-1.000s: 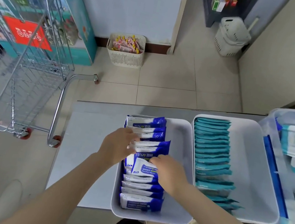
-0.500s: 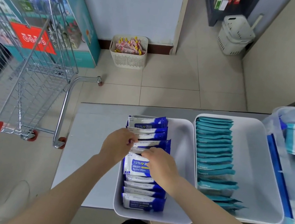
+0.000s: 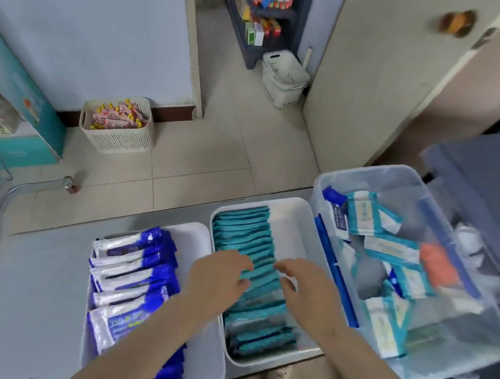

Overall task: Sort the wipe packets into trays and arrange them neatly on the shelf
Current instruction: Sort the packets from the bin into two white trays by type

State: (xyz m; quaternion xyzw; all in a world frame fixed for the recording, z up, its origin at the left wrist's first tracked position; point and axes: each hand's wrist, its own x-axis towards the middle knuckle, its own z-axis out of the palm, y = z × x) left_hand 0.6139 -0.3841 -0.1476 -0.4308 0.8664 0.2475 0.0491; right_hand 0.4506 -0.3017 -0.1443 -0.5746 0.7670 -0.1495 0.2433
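Left hand (image 3: 216,280) and right hand (image 3: 308,286) rest loosely spread on the teal wipe packets (image 3: 244,231) in the middle white plastic tray (image 3: 298,231). I judge straightening underway; next, square the near packets

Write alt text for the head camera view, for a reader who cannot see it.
A person's left hand and right hand, fingers loose, are over a row of teal wipe packets in a white tray. Left of it sits a second tray of blue packets; right of it, a clear bin of loose packets.
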